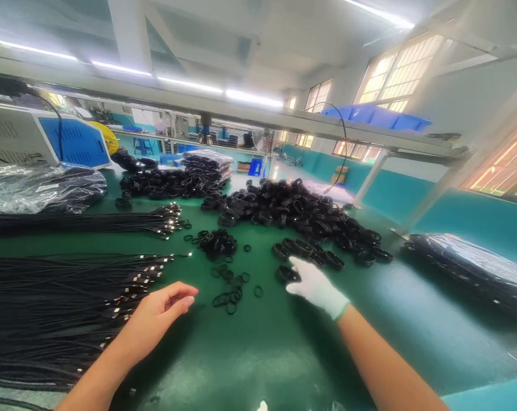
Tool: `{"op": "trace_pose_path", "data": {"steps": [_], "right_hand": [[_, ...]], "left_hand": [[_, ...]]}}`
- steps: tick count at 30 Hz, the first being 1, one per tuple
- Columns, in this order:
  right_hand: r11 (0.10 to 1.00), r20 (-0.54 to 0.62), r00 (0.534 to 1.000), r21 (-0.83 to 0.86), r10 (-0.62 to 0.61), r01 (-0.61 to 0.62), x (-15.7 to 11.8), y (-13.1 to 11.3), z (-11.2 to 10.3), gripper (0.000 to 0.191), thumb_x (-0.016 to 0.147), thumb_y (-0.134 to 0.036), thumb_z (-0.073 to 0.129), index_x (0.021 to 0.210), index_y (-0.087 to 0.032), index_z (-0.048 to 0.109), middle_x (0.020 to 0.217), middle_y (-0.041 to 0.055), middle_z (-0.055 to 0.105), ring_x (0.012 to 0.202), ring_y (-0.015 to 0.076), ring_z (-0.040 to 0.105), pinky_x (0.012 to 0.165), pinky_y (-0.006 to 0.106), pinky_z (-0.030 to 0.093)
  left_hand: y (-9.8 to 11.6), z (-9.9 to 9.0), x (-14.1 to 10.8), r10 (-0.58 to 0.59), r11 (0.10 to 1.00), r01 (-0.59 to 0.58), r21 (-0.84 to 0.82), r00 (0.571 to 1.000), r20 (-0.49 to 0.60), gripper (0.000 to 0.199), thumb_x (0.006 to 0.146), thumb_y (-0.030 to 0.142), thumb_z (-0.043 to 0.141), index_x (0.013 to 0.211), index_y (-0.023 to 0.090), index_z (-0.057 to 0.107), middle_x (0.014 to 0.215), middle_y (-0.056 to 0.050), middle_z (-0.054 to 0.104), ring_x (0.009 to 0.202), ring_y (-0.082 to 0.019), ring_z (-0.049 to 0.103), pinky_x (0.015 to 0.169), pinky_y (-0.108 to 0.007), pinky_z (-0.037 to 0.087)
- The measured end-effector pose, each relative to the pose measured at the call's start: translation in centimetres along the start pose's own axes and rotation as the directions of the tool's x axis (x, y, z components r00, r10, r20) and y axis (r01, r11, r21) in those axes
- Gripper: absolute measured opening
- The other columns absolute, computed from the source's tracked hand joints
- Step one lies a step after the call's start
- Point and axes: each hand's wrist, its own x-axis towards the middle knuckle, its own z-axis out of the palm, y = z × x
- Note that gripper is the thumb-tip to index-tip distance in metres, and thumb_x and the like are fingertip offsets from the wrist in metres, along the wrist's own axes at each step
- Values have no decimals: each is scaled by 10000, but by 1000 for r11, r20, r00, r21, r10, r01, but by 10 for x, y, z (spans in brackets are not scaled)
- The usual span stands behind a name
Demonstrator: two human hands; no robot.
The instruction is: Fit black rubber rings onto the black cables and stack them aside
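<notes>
My left hand (166, 311) is bare and hovers over the green table (241, 359), beside a spread of black cables (61, 302) with light-coloured connector ends. Its thumb and fingers are apart, with nothing between them. My right hand (316, 285) wears a white glove; its thumb and fingers are around a black coiled cable (287, 274) at the near edge of a few similar coils (301, 246). Small black rings (232, 285) lie loose between my hands, with a little heap of them (219, 244) just behind.
A large pile of black coils (284, 205) spans the table's back. Another cable bundle (91, 222) and a clear plastic bag (44, 185) lie at left, near a blue and grey machine (72, 140). Bagged goods (476, 268) sit at right. A shelf beam (249, 117) crosses overhead.
</notes>
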Motion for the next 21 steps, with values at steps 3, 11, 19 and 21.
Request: {"op": "trace_pose_path", "data": {"steps": [3,11,19,21], "right_hand": [[991,-67,990,-59,-121,117,-7,-4,12,790,656,-96,626,1386,-219,353,1171,79,561,1098,242,492,991,417,347],[987,-314,941,-134,-128,89,-9,11,-6,697,769,-220,563,1405,-250,280,1253,33,519,1174,224,442,1041,382,316],[884,-527,791,-146,310,-444,40,63,-69,628,812,-364,529,1341,-75,353,1177,185,568,1097,286,532,937,414,396],[869,-487,818,-208,307,-450,37,50,-67,621,765,-388,582,1303,-118,430,1125,187,596,1068,317,546,899,438,409]], "left_hand": [[-4,0,1,-14,1000,14,12,1000,9,390,781,489,554,1038,214,656,1002,-41,689,939,-254,627,879,-364,472],[-26,2,9,-3,998,4,59,1000,-14,364,742,511,598,994,259,669,1017,-13,690,966,-262,628,906,-356,474],[-29,0,14,40,997,-41,59,999,15,311,764,485,571,951,260,676,981,-7,695,932,-248,631,852,-322,482],[-24,1,10,72,995,-72,66,997,8,271,787,434,553,924,238,679,948,-15,697,896,-235,629,828,-318,476]]}}
